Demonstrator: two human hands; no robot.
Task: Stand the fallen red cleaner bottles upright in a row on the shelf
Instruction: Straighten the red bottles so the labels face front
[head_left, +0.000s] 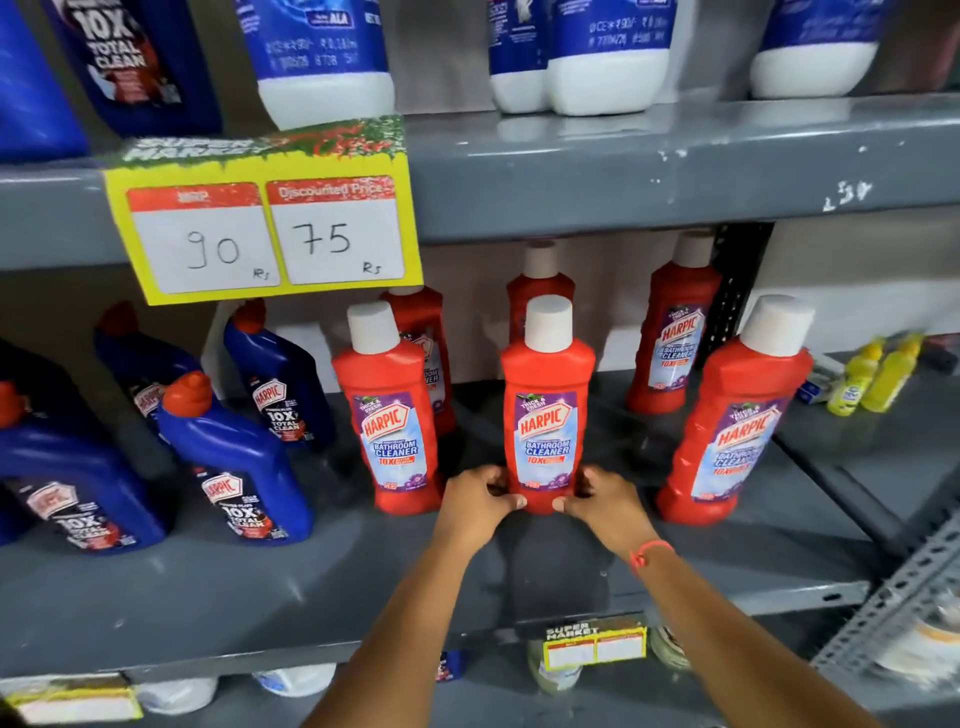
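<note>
Several red cleaner bottles with white caps stand upright on the grey shelf (363, 587). The middle front bottle (546, 410) is held at its base from both sides by my left hand (480, 501) and my right hand (605, 499). Another front bottle (392, 415) stands to its left, and one (737, 415) to its right. Three more red bottles stand behind: one (428, 358) at the back left, one (540, 291) partly hidden behind the held bottle, and one (675, 327) at the back right. No red bottle lies on its side in view.
Blue cleaner bottles (234, 462) with red caps fill the shelf's left part. A yellow price card (265, 223) hangs from the upper shelf edge (623, 176). White-and-blue bottles (608, 57) stand above. Small yellow bottles (862, 379) sit on the neighbouring shelf at right.
</note>
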